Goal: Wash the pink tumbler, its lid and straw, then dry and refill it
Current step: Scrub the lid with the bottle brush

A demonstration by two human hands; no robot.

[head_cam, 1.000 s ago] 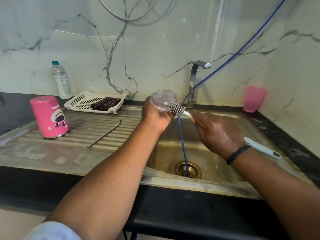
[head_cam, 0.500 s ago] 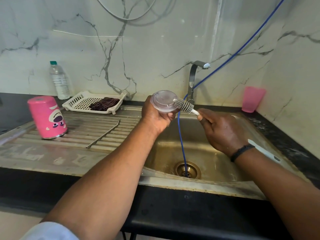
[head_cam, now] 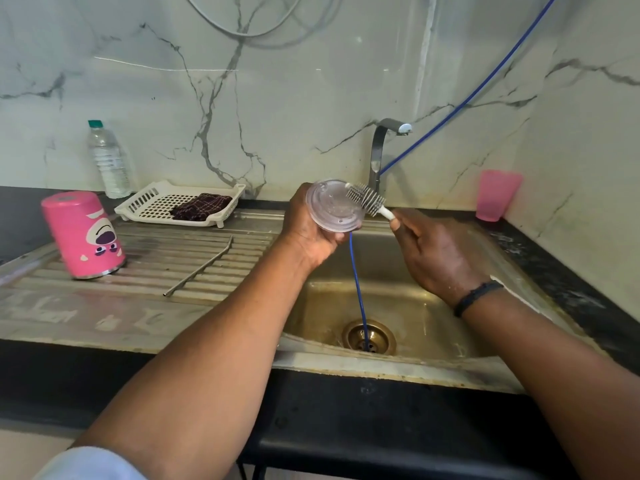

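My left hand (head_cam: 313,233) grips the clear round lid (head_cam: 332,206) by its rim above the sink (head_cam: 388,306), its flat face turned toward me. My right hand (head_cam: 434,252) holds a white-handled bottle brush (head_cam: 367,199), whose bristles lie against the lid's upper right edge. The pink tumbler (head_cam: 83,234) stands upside down on the ribbed drainboard (head_cam: 149,268) at the left. The metal straw (head_cam: 199,266) lies flat on the drainboard between the tumbler and the sink.
A metal tap (head_cam: 381,150) stands behind the sink; no water shows at its spout. A blue hose (head_cam: 358,289) runs down into the drain (head_cam: 369,337). A white rack (head_cam: 180,204) holds a dark cloth (head_cam: 201,206). A water bottle (head_cam: 108,161) and pink cup (head_cam: 497,195) stand by the wall.
The lid has tilted so its face turns more toward me, and the brush head has shifted to its upper right edge. My right hand has moved slightly right.
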